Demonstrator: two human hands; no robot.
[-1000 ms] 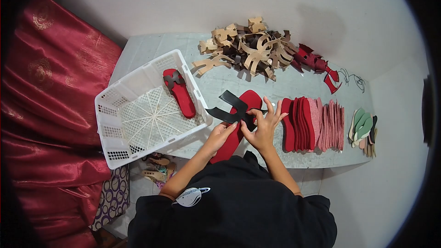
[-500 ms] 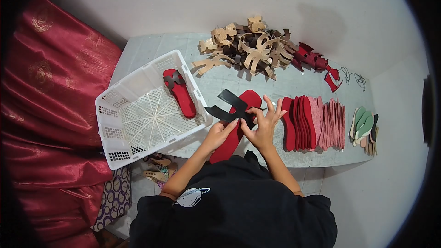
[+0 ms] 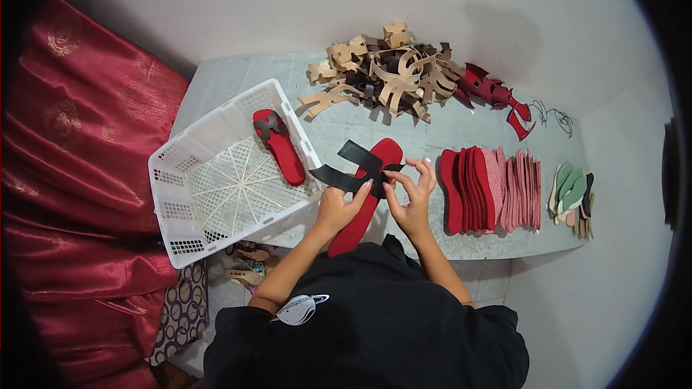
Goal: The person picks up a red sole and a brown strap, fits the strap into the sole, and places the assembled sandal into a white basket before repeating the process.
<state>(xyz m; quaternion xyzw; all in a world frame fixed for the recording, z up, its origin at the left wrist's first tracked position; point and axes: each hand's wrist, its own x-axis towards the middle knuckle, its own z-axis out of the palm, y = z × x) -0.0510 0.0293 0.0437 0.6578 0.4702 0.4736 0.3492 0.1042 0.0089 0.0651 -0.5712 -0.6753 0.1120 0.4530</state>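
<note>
Nearest the body, the left hand (image 3: 337, 209) is closed over the near half of the red sole (image 3: 385, 153), with its fingertips pinning the black strap (image 3: 352, 170) where strap and sole cross. Just to its right, the right hand (image 3: 413, 205) pinches one strap end between thumb and forefinger, the other fingers curled loosely. The sole lies on the table (image 3: 238, 75) under both hands, toe pointing away, and the strap lies across it with its free arms splayed out to the left of the grip.

The work looks like fitting the strap to the sole. It would likely go best with the left hand holding the sole flat while the pinched end is guided squarely to the sole's edge without twisting.

Left of the grip is a white basket (image 3: 177, 246) with one strapped sole (image 3: 280, 148) in it. To the right stands a row of red and pink soles (image 3: 490, 191). Beyond lies a heap of tan straps (image 3: 389, 72).

The hands hide any slot or join, and the sole's heel is covered by the left hand.
</note>
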